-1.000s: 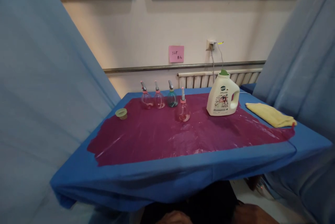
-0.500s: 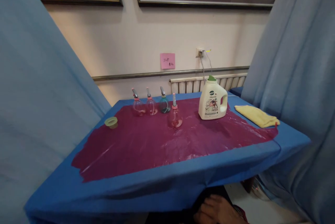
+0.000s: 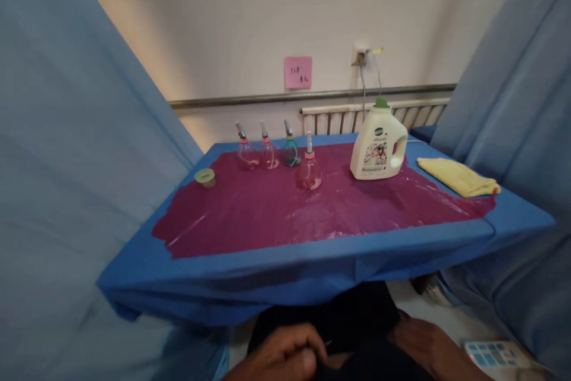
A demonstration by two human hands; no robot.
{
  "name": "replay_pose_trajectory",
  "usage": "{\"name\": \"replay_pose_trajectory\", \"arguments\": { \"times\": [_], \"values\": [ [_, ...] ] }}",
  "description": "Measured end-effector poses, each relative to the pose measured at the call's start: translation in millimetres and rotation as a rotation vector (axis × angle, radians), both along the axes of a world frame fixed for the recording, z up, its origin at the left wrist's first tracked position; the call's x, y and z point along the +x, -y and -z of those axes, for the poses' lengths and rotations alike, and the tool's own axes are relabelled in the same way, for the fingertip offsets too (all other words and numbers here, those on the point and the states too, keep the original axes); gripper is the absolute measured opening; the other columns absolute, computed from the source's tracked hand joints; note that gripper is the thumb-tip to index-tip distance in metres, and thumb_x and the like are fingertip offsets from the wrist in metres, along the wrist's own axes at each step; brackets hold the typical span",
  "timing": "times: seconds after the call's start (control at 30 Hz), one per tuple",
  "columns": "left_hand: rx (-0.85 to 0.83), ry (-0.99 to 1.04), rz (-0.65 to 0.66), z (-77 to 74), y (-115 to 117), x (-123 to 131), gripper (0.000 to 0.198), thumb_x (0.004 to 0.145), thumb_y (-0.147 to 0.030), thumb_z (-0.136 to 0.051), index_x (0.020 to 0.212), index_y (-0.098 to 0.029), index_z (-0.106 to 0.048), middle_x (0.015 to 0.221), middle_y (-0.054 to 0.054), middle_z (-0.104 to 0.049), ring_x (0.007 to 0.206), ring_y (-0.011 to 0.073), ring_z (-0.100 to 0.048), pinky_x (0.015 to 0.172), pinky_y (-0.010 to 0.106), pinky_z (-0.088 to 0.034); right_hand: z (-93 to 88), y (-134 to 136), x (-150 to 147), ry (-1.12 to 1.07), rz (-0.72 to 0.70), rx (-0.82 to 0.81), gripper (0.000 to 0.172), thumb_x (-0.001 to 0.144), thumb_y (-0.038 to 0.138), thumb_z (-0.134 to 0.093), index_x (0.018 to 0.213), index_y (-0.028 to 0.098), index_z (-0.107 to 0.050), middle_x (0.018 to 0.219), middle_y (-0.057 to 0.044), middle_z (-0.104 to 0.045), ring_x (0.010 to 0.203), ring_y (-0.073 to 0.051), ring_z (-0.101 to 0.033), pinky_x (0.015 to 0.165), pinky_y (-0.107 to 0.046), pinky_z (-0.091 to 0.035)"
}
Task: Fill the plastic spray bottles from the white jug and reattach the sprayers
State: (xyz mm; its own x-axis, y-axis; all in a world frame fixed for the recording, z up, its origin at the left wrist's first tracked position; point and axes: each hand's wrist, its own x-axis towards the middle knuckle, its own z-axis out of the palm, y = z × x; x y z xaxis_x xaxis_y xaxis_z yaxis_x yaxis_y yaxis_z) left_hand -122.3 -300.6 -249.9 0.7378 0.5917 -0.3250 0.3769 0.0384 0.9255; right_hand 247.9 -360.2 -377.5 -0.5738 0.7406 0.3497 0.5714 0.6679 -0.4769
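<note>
My left hand [image 3: 285, 354] is low at the bottom edge, fingers curled, beside dark clothing on my lap; whatever lies in its grasp is hidden. To the right, my right hand [image 3: 430, 345] lies against the dark trousers, its fingers out of sight. Both are below the table's front edge. Up on the purple sheet [image 3: 250, 214] stand several round spray bottles: a front pink one [image 3: 310, 173], two pink ones behind, and a teal one [image 3: 291, 152]. A cream detergent jug [image 3: 377, 146] with a green cap stands right of them.
A small greenish cup [image 3: 206, 178] sits at the sheet's left side. On the right lies a folded yellow cloth [image 3: 459, 177]. Blue cloth [image 3: 285, 274] covers the table. Blue curtains [image 3: 89, 161] hang at both sides. A power strip [image 3: 495, 353] lies on the floor.
The view has tilted downward, so the table sits higher in the picture. My left hand has come into view at the bottom. The bottles, jug and cloth have kept their places.
</note>
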Motion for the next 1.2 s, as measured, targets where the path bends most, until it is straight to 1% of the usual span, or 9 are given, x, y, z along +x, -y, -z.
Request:
{"name": "replay_pose_trajectory", "arguments": {
  "times": [0.17,0.27,0.37,0.43,0.53,0.63,0.73,0.93,1.2],
  "values": [
    [-0.163,-0.104,-0.024,9.7,-7.8,-9.5,0.032,0.092,-0.047,-0.076,0.113,-0.024,-0.081,0.088,-0.003,-0.069,0.077,0.0133,-0.056,0.072,0.024,-0.043,-33.1,7.1,-14.5,-0.285,0.123,-0.682,0.046,0.113,0.056,-0.049,0.102,0.027,-0.083,0.097,-0.008,-0.080,0.092,-0.026,-0.076,0.083,-0.035,-0.062],
    [-0.165,-0.194,-0.041,20.8,-14.7,-16.3,0.024,0.086,-0.040,-0.078,0.101,-0.021,-0.079,0.079,-0.005,-0.063,0.070,0.0116,-0.049,0.065,0.022,-0.038,-51.7,15.6,-8.7,-0.505,0.280,-1.068,0.062,0.112,0.071,-0.043,0.115,0.025,-0.083,0.107,-0.010,-0.081,0.099,-0.028,-0.077,0.089,-0.040,-0.062],
    [-0.094,-0.163,-0.205,32.2,-26.5,-10.9,0.027,0.094,-0.044,-0.070,0.101,-0.018,-0.075,0.079,-0.004,-0.061,0.071,0.0122,-0.050,0.066,0.023,-0.040,-59.9,16.7,-2.0,-0.650,0.237,-1.224,0.063,0.107,0.078,-0.051,0.120,0.023,-0.080,0.114,-0.011,-0.081,0.106,-0.028,-0.076,0.095,-0.041,-0.060],
    [0.010,-0.139,-0.268,39.6,-37.4,0.2,0.030,0.100,-0.045,-0.063,0.104,-0.017,-0.074,0.082,-0.003,-0.064,0.074,0.0137,-0.055,0.070,0.024,-0.045,-55.5,9.9,1.6,-0.679,0.163,-1.259,0.057,0.097,0.076,-0.072,0.107,0.021,-0.076,0.103,-0.008,-0.079,0.094,-0.024,-0.074,0.087,-0.036,-0.058],
    [0.254,-0.195,-0.180,53.9,-54.8,20.5,0.035,0.108,-0.044,-0.052,0.110,-0.018,-0.075,0.097,0.003,-0.075,0.088,0.0185,-0.068,0.080,0.027,-0.054,-36.1,-9.9,11.1,-0.610,0.310,-1.176,0.055,0.095,0.075,-0.073,0.093,0.021,-0.067,0.083,-0.002,-0.071,0.071,-0.017,-0.064,0.068,-0.029,-0.051],
    [0.337,-0.289,-0.108,73.4,-66.4,35.9,0.035,0.111,-0.042,-0.050,0.114,-0.020,-0.077,0.106,0.006,-0.080,0.096,0.0220,-0.073,0.087,0.030,-0.057,-11.6,-31.1,24.6,-0.230,0.535,-0.761,0.046,0.107,0.066,-0.056,0.103,0.023,-0.072,0.094,-0.006,-0.076,0.084,-0.024,-0.071,0.076,-0.034,-0.054],
    [0.390,-0.422,-0.012,92.1,-69.5,41.2,0.026,0.108,-0.036,-0.058,0.113,-0.022,-0.080,0.116,0.008,-0.082,0.110,0.0267,-0.076,0.102,0.036,-0.056,7.5,-43.2,28.3,0.181,0.519,-0.514,0.032,0.107,0.048,-0.054,0.109,0.024,-0.076,0.105,-0.011,-0.080,0.098,-0.030,-0.076,0.088,-0.041,-0.056],
    [0.512,-0.766,0.092,107.2,-76.4,28.0,0.038,0.105,-0.021,-0.055,0.136,-0.016,-0.077,0.159,0.022,-0.065,0.156,0.0427,-0.052,0.131,0.061,-0.037,24.5,-52.6,6.6,0.243,0.451,-0.446,0.040,0.115,0.047,-0.045,0.128,0.025,-0.076,0.121,-0.013,-0.080,0.113,-0.032,-0.076,0.098,-0.044,-0.056],
    [0.313,-0.981,0.414,145.8,-98.0,54.5,0.039,0.107,-0.043,-0.076,0.139,-0.021,-0.071,0.143,0.011,-0.071,0.124,0.0287,-0.073,0.105,0.050,-0.064,54.9,-46.5,-10.8,0.266,0.376,-0.344,0.022,0.109,0.033,-0.059,0.112,0.023,-0.079,0.110,-0.011,-0.081,0.109,-0.032,-0.074,0.099,-0.045,-0.052]
  ]
}}
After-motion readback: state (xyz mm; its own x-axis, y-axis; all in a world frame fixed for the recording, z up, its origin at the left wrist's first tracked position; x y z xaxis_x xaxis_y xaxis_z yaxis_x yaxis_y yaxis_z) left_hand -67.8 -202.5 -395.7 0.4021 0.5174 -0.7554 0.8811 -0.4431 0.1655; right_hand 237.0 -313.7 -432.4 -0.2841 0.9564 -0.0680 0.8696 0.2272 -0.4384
